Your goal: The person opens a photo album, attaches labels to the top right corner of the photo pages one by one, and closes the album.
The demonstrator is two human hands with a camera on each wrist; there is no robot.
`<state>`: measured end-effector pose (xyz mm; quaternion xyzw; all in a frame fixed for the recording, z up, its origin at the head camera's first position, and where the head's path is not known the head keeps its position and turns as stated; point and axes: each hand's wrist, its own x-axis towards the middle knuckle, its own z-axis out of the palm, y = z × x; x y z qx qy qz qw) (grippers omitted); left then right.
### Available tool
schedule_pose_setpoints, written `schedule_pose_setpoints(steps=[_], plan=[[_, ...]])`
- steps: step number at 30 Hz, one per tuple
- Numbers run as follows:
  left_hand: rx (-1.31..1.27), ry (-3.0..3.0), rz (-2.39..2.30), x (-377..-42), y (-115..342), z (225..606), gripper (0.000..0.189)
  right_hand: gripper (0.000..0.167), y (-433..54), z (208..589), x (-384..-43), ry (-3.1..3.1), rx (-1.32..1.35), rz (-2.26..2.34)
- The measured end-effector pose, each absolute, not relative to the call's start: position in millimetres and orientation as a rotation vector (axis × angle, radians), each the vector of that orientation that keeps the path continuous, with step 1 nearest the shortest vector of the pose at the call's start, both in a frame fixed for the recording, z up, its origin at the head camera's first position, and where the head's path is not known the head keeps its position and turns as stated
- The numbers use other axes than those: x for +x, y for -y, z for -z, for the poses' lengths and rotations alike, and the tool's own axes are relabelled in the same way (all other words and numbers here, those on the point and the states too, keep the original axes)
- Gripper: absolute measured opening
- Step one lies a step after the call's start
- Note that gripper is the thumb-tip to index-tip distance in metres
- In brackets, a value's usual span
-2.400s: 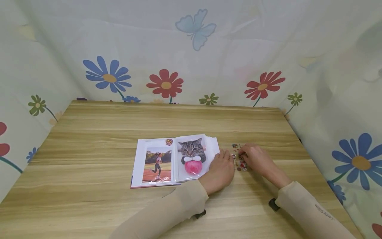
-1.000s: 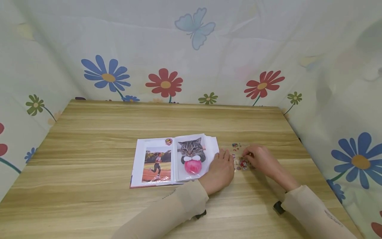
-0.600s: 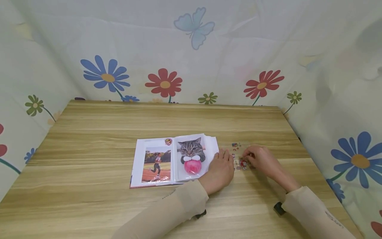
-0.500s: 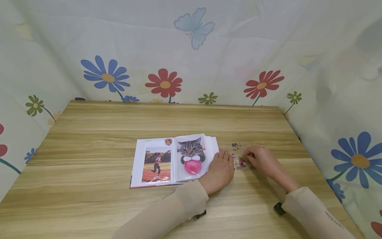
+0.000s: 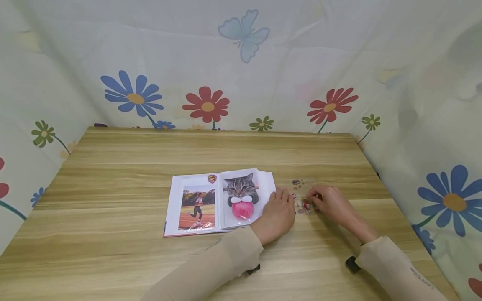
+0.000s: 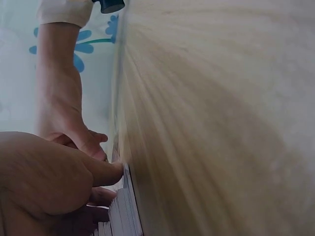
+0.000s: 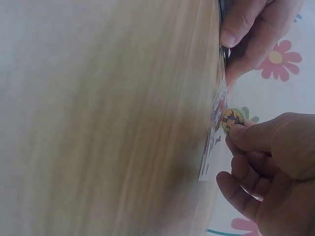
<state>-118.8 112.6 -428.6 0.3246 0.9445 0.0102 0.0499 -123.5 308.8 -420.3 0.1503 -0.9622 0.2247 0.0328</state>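
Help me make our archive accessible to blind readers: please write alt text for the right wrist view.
A person's right hand pinches a small round sticker beside a thin printed sheet on a wooden table. The left hand is near the picture's top, with a flowered cloth behind.

There was one table (image 5: 113, 255) with one open photo album (image 5: 175, 200), one runner photo (image 5: 198, 207), one cat photo (image 5: 241, 194) and one sticker sheet (image 7: 212, 140). One badge sticker (image 5: 212, 179) and one round sticker (image 7: 233, 118) showed besides those on the sheet. One left hand (image 5: 275, 215) and one right hand (image 5: 332, 205) made two.
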Motion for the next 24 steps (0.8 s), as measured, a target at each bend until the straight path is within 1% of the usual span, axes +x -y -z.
schedule_pose_setpoints(steps=[10, 24], plan=[[0.972, -2.843, -0.023, -119.3, -112.7, 426.5, 0.051, 0.011, -310.8, 424.9, -123.1, 2.948, 0.473, -0.719], [0.981, -2.849, 0.016, -118.7, -114.6, 425.3, 0.05, 0.012, -313.3, 424.7, -121.9, 2.94, 0.471, -0.765]])
